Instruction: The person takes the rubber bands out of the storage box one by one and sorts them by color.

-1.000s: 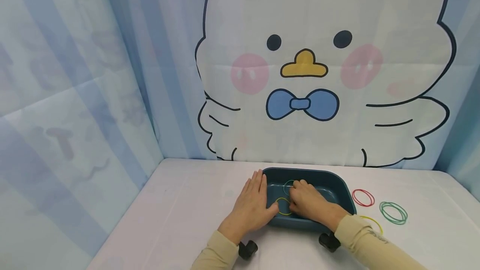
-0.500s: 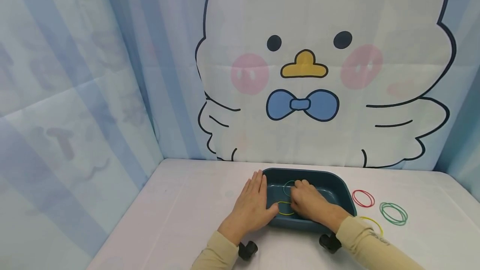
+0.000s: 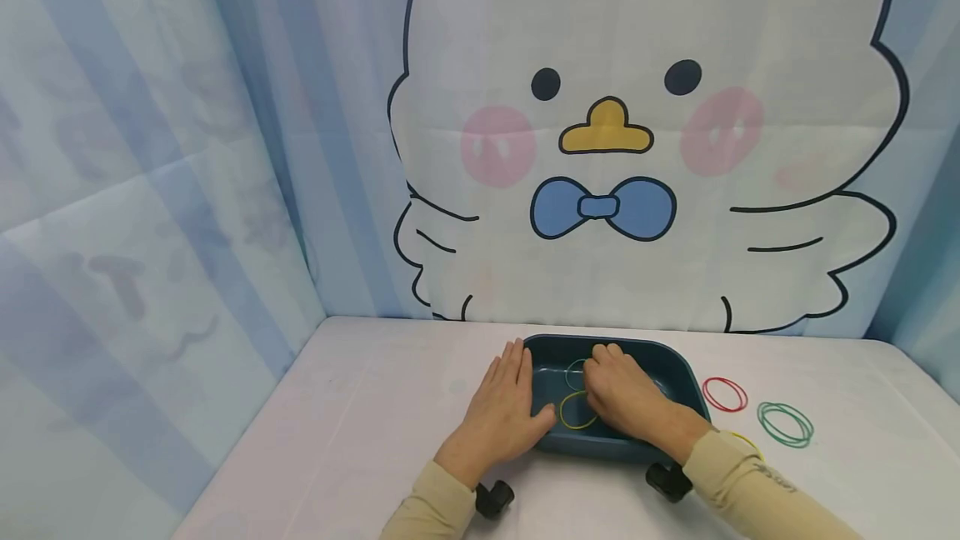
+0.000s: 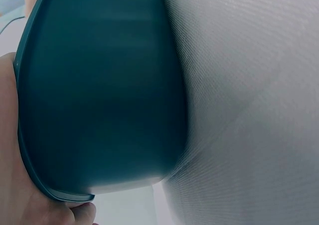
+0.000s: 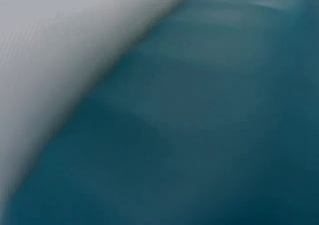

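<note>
A dark teal plastic tray (image 3: 660, 347) stands on the white-covered table. My left hand (image 3: 495, 411) lies along its left rim with straight fingers, the thumb spread over the front corner. The left wrist view has the tray's outer wall (image 4: 104, 85) large, with part of the left hand (image 4: 15, 170) at its rim. Inside the tray my right hand (image 3: 626, 390) has curled fingers, with a yellow rubber band (image 3: 562, 413) running up to them; the fingertips are hidden. A green rubber band (image 3: 567, 375) lies just behind. Only the tray wall (image 5: 174, 135) and cloth fill the right wrist view.
Right of the tray lie red rubber bands (image 3: 725, 378) and green rubber bands (image 3: 786, 443). A yellow rubber band (image 3: 748, 440) is partly hidden by the right sleeve (image 3: 757, 482). A black wrist camera (image 3: 493, 499) sits under each wrist.
My right hand has shifted slightly up and to the right inside the tray. The yellow rubber band has moved right with it, its far side lifting. The left hand has stayed still.
</note>
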A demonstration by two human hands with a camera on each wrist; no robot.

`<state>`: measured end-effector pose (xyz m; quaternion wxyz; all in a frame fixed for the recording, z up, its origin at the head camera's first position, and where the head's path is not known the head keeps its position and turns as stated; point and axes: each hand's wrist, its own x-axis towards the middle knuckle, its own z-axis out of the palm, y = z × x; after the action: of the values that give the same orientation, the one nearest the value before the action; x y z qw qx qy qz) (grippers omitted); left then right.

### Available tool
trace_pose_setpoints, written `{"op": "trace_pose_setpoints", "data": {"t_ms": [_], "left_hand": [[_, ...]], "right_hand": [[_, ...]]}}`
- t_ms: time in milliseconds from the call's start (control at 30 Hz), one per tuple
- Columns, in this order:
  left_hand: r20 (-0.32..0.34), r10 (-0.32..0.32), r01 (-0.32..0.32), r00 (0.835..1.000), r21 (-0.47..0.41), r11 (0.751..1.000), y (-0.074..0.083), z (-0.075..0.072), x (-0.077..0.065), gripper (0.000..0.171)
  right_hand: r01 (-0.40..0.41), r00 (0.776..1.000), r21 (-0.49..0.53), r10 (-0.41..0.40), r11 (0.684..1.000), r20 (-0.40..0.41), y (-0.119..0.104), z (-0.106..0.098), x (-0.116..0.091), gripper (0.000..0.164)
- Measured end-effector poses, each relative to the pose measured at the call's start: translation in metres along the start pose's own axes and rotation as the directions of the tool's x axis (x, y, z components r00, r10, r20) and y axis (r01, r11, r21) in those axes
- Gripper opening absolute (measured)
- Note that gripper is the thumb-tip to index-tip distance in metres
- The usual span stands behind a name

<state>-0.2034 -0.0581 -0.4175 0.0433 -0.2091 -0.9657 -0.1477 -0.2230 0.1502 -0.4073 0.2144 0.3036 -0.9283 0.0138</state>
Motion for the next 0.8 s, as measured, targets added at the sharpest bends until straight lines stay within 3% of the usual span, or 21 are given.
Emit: {"op": "trace_pose_setpoints", "data": {"t_ms": [400,800], "left_hand": [[0.011,-0.004,0.004,1.000,-0.014,1.000,-0.001,0.000,0.001,0.083],[-0.001,0.005,-0.005,1.000,-0.011,1.000,-0.001,0.000,0.001,0.083]], "right_hand": [[0.039,0.987,-0.161,-0.063,0.986,-0.150,0.010,-0.011,0.000,0.018],[0.011,0.987,-0.195,-0.042,0.981,-0.154,0.016,-0.028,-0.004,0.024]]}}
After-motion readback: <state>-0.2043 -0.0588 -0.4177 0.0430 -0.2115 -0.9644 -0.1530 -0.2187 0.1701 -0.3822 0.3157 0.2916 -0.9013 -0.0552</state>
